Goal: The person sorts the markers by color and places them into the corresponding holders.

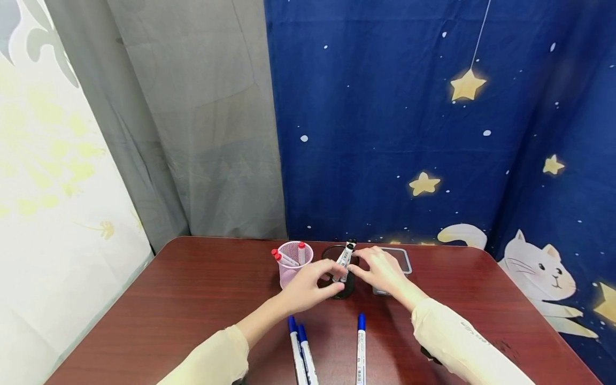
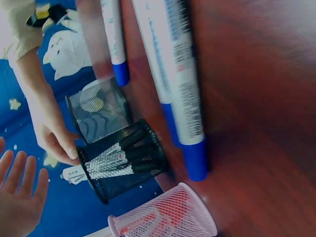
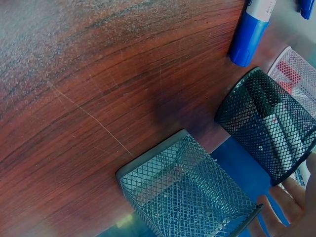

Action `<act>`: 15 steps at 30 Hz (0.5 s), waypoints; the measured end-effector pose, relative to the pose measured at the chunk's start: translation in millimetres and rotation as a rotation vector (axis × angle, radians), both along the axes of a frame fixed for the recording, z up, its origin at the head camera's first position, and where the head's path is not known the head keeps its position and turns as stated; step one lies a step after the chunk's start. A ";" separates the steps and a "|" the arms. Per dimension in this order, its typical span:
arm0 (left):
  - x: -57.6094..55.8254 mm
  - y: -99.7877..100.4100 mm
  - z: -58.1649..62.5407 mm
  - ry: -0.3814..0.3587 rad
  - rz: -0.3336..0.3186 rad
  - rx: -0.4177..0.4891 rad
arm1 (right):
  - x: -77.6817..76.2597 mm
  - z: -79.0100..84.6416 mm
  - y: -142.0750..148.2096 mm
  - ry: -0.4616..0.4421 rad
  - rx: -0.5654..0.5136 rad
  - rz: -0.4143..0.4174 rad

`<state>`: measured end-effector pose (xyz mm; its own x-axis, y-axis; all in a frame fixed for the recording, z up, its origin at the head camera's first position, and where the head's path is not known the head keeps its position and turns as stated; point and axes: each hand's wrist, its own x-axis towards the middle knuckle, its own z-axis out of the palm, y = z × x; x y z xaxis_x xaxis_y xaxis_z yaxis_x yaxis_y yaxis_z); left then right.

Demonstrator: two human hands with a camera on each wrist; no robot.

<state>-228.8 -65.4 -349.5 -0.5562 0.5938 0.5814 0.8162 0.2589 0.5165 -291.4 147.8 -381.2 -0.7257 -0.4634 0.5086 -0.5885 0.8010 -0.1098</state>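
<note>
- Head view: reaching in with the left hand [image 1: 308, 286] and the right hand [image 1: 382, 270] from opposite sides of the black mesh cup [image 1: 345, 291], standing upright toward the far side of the desk [image 1: 212, 299].
- Showing at least 2 black-capped markers [image 1: 344, 257] inside that cup, tilted, with caps above the rim; cannot tell the full count through the mesh.
- Spreading the left fingers and thumb apart, pinching nothing; just beside the markers, cannot tell whether touching.
- Extending the right fingers loosely at the cup's rim, thumb apart, apparently gripping nothing; cannot tell whether lightly touching the rim or a marker.
- Judged as the step in hand: settling the black-capped markers in the black mesh cup, probably nearly done, given barrels well inside.
- Showing, just left, the pink mesh cup [image 1: 289, 277] with 3 red-capped markers [image 1: 301, 254]; suggesting, as a judgement, grouping by cap colour.
- Showing 3 blue-capped markers [image 1: 361, 347] loose on the desk's near side: 2 side by side toward the left, 1 apart toward the right.
- Showing the gray rectangular mesh holder [image 3: 180, 185] just right of the black mesh cup; likely suited to the blue caps.
- Calling next, by this reading, for drawing back without snagging the rim, then lifting 1 blue-capped marker by its barrel and turning it upright over the holder.
</note>
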 end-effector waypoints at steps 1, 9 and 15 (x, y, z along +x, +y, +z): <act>2.0 -2.1 -3.2 0.040 -0.003 -0.033 | 0.1 0.0 -0.1 0.002 0.001 0.000; 23.9 -15.3 -14.2 0.273 0.011 -0.287 | 1.7 1.1 -0.9 0.017 -0.003 -0.003; 35.7 -18.8 -20.8 0.395 0.013 -0.380 | 2.6 1.2 -1.0 0.030 -0.001 -0.003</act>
